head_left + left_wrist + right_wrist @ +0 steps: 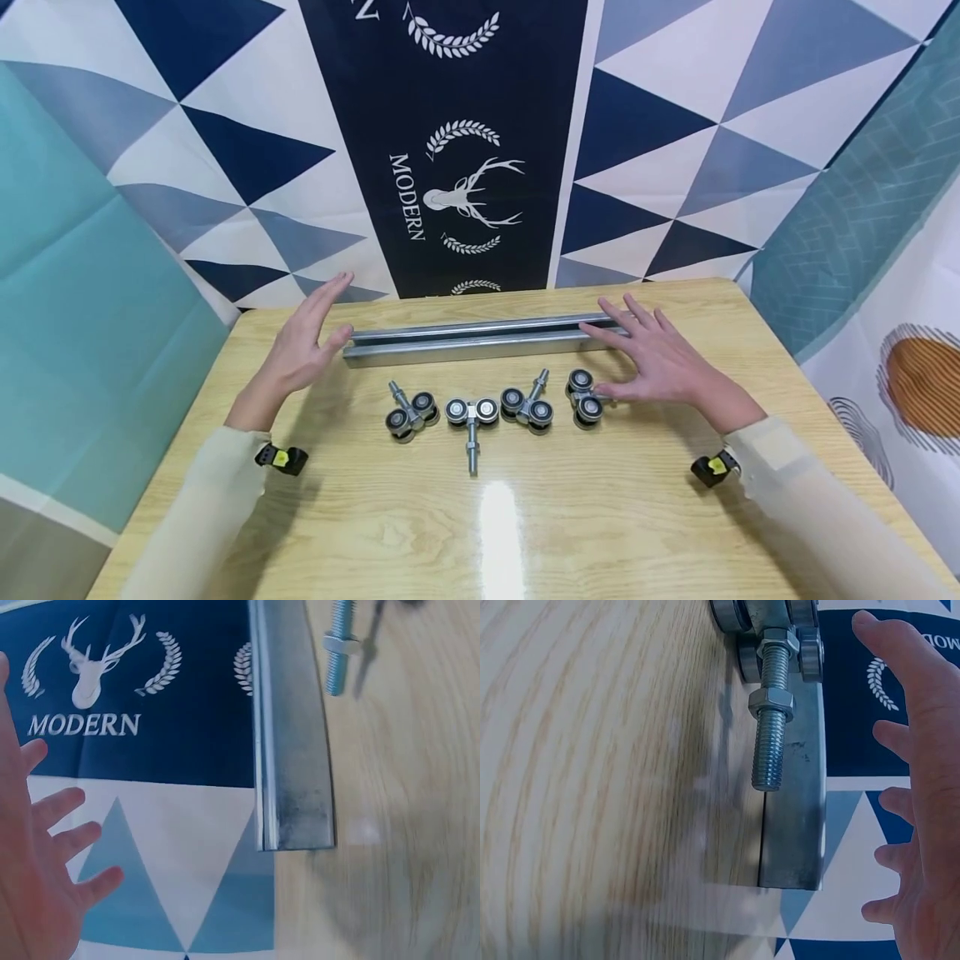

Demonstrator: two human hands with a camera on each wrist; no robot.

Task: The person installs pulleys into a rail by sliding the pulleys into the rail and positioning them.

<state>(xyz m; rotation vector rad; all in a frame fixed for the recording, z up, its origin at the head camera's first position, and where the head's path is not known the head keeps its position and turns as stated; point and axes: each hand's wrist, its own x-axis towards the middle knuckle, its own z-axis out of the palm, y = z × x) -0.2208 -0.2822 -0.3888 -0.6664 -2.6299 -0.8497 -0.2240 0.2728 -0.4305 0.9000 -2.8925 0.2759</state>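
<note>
A steel channel rail (465, 347) lies crosswise on the table, its slotted opening facing up and back. My left hand (303, 337), fingers extended and holding nothing, hovers by the rail's left end. Over the right end my right hand (652, 358) spreads its fingers, also with nothing in it. In front of the rail sits a row of wheeled trolley hangers with threaded bolts: one at left (412, 417), two in the middle (472, 421) (528, 408), and one at right (584, 398). The right thumb overlaps that last hanger's bolt (771, 742) in the head view.
The wood-grain table (390, 533) ends at the back against a patterned cloth (480, 100) with a deer print. Teal cloth (97, 292) hangs at the left, and another printed cloth (885, 392) at the right. Each wrist wears a small black camera (282, 458).
</note>
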